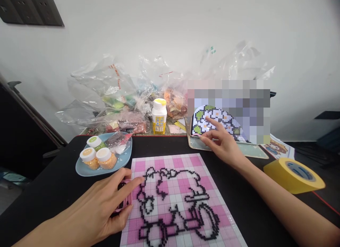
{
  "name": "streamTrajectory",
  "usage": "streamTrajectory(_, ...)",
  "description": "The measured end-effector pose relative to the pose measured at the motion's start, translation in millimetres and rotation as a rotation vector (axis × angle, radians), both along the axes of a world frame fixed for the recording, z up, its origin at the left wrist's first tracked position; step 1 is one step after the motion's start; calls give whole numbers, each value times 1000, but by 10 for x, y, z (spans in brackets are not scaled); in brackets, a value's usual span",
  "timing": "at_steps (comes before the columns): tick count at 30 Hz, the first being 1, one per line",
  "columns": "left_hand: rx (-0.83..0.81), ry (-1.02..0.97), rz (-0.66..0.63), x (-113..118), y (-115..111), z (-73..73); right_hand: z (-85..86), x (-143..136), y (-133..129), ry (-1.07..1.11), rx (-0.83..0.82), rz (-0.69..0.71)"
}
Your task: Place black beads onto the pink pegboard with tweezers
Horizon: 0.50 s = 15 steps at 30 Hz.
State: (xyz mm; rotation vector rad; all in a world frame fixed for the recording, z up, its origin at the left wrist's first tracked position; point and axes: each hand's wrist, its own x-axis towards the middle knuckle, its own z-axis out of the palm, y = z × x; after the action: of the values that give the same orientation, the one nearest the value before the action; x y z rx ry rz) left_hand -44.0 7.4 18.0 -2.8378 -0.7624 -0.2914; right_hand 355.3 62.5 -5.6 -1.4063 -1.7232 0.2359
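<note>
My left hand [113, 199] is closed around a small pink container [124, 195] with black beads in it, at the left edge of the pegboard. Its index finger reaches over the board's upper left. The pegboard [183, 190] is pink and white checked, and black beads outline a figure on a wheeled vehicle. Farther back, my right hand [221, 141] is at a tablet [217, 121] showing a gridded bead pattern. Its index finger points onto the screen. A thin pink tool [196, 135] sticks out from between thumb and fingers; its full shape is hidden.
At left, a blue plate [124, 158] carries three lidded bead jars [106, 158] and a plastic bag. A white and yellow bottle [159, 116] stands before piled clear bags [117, 98]. A yellow tape roll [294, 174] lies at right, near a printed picture [277, 148].
</note>
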Motion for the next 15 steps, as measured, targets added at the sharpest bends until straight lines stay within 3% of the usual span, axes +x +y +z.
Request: streamTrajectory(15,-46,-19,20,8,-18,26,45,-22,-1,-48,-7,11)
